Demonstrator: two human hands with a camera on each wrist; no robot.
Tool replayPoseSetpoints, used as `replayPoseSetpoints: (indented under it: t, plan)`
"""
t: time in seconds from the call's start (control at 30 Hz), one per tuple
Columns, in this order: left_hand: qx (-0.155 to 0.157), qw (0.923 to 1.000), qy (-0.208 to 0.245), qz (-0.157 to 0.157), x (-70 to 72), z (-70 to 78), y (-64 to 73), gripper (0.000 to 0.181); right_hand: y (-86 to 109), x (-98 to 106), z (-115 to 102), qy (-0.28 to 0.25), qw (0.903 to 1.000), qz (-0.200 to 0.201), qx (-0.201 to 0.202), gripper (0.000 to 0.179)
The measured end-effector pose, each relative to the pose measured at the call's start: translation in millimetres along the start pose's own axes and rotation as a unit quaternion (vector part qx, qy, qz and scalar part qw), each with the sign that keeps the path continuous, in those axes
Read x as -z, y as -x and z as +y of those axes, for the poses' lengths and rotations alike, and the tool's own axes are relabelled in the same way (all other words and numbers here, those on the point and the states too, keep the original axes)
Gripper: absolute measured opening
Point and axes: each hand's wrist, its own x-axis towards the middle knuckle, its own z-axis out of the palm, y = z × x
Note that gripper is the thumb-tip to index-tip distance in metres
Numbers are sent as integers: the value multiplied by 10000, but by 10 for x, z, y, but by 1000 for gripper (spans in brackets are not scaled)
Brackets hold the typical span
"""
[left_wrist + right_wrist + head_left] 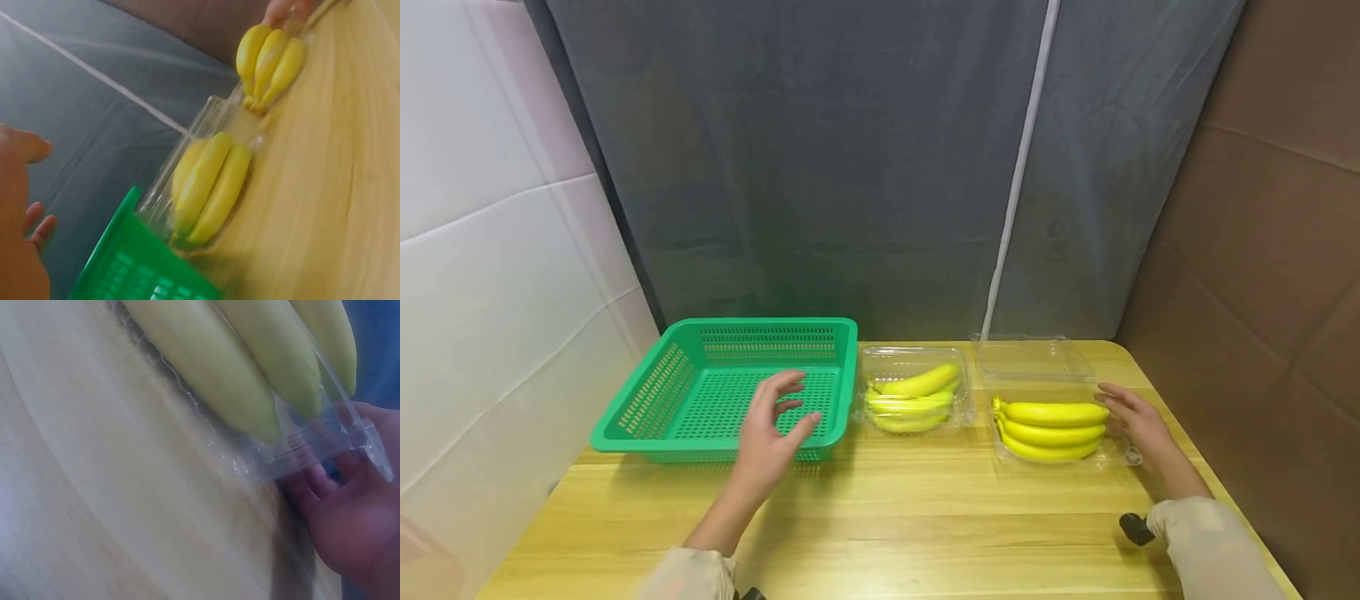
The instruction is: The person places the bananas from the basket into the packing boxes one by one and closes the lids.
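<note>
My left hand (767, 442) hovers over the front right part of the green plastic basket (722, 451), thumb spread from loosely bent fingers with nothing between them. At the right, my right hand (1138, 421) lies against the end of a clear plastic clamshell box (300, 456), its lid (1033, 360) folded back. A bunch of yellow bananas (1052, 432) rests in that box, stems to the left. Between it and the basket stands another clear box (913, 358) with more bananas (917, 387) inside. In the right wrist view, the box wall partly covers my right fingers.
Everything stands on a light wooden table (910, 517). Behind it hangs a dark grey cloth (820, 167) with a pale strip. A white panel (497, 208) borders the left side, and a brown panel (1262, 250) the right.
</note>
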Motion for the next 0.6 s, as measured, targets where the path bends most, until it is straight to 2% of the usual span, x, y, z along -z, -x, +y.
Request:
replayPoseSetpoints:
  t: [0.3, 0.4, 0.6]
  plan:
    - [-171, 9997, 117, -134, -297, 366, -42, 51, 60, -38, 40, -180, 9998, -94, 83, 58]
    - [-121, 9995, 230, -178, -397, 418, -58, 51, 66, -45, 40, -351, 9993, -150, 21, 59]
    - [82, 9976, 508, -453, -562, 424, -53, 50, 76, -45, 61, -738, 9967, -329, -13, 57]
